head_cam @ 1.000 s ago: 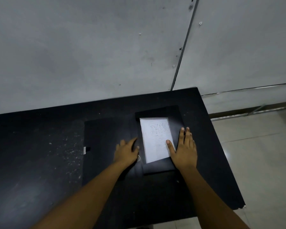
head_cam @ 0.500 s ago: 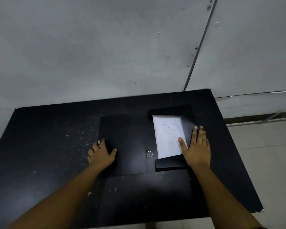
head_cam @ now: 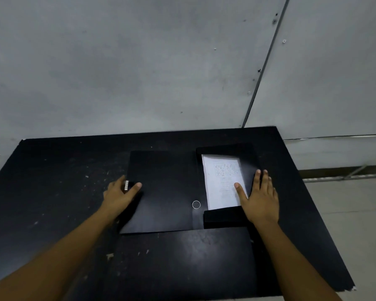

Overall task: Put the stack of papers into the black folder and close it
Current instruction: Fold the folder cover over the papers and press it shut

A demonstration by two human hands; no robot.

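The left hand [head_cam: 119,192] pinches the outer edge of the folder's cover [head_cam: 161,190], thumb on top and fingers tucked under, right beside a small pale tab [head_cam: 126,185] on that edge. The right hand [head_cam: 259,197] lies flat with fingers spread, its thumb on the stack of papers [head_cam: 221,181] and its other fingers on the folder's right-hand flap. The papers sit inside the right half of the black folder, framed by its raised flaps at the far and near ends. The folder lies open on the black table [head_cam: 52,213], the cover spread to the left of the papers.

The risk I see is in the swing: if the cover comes over while the right hand is on the papers, it would trap that hand, and lifting it too soon could let the flaps spring up and shift the sheets. The thin edge could also slip from the pinch.

A second ago the left hand lay close beside the papers; it has since crossed to the cover's outer edge, while the right hand has stayed put.
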